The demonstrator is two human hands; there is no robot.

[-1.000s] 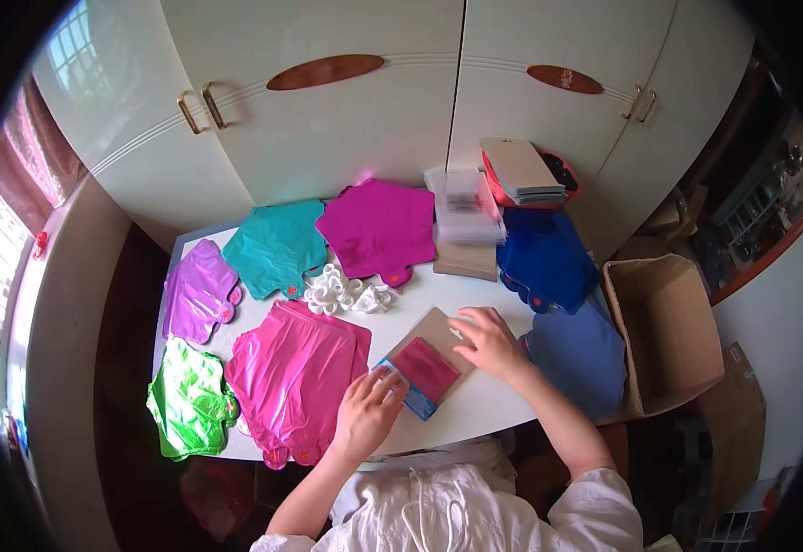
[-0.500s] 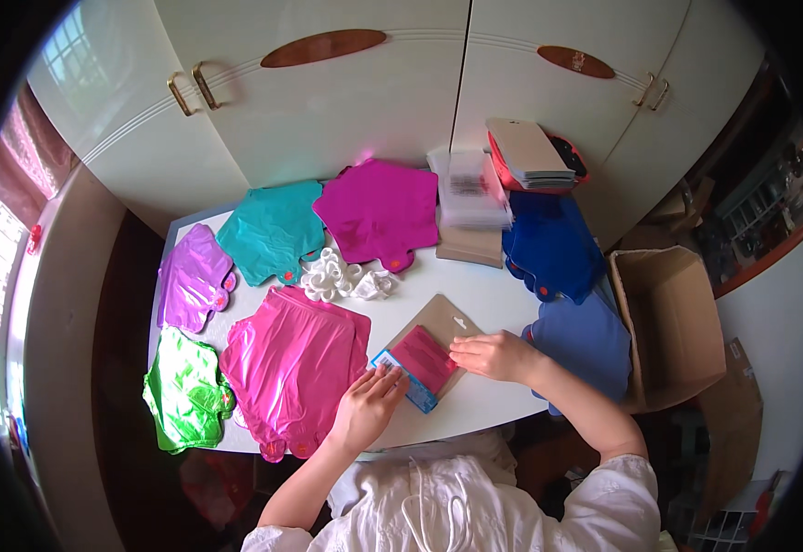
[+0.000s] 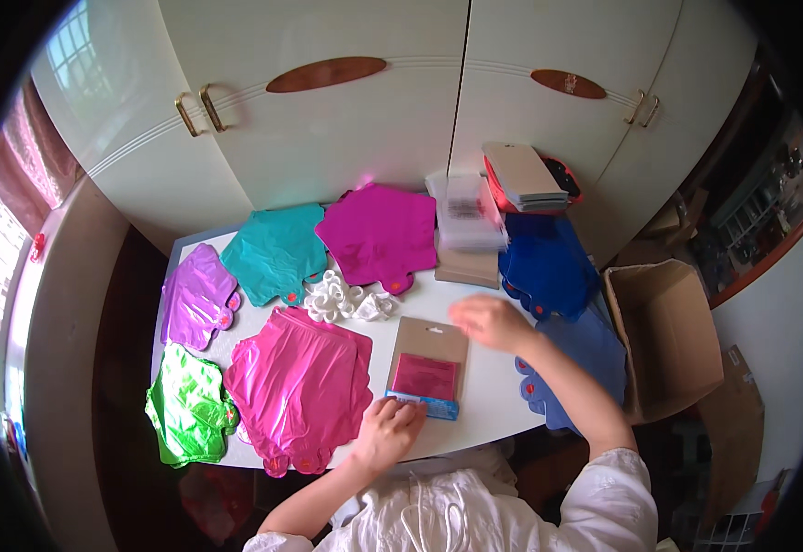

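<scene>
A brown cardboard backing card (image 3: 431, 339) with a hang hole lies almost straight on the white table, inside a clear sleeve. A folded dark pink foil piece (image 3: 425, 375) sits on its lower half, above a blue printed strip (image 3: 440, 406). My left hand (image 3: 390, 432) is closed at the strip's lower left corner, fingers curled onto the edge. Off the card, my right hand (image 3: 493, 324) hovers over the table to its upper right; its bent fingers are blurred. Left of the card lies a stack of large pink foil balloons (image 3: 300, 382).
Flat foil balloons lie around the edge: green (image 3: 187, 405), lilac (image 3: 197, 299), teal (image 3: 275, 250), magenta (image 3: 381, 235), dark blue (image 3: 549, 262), light blue (image 3: 578, 363). White ribbon coils (image 3: 332, 299), clear sleeves (image 3: 468, 210), backing cards (image 3: 523, 173) and an open carton (image 3: 615, 299) are nearby.
The card has turned from slanted to nearly upright. My right hand has let go of its edge and moved up from it. My left hand has slid down to the strip's lower corner.
</scene>
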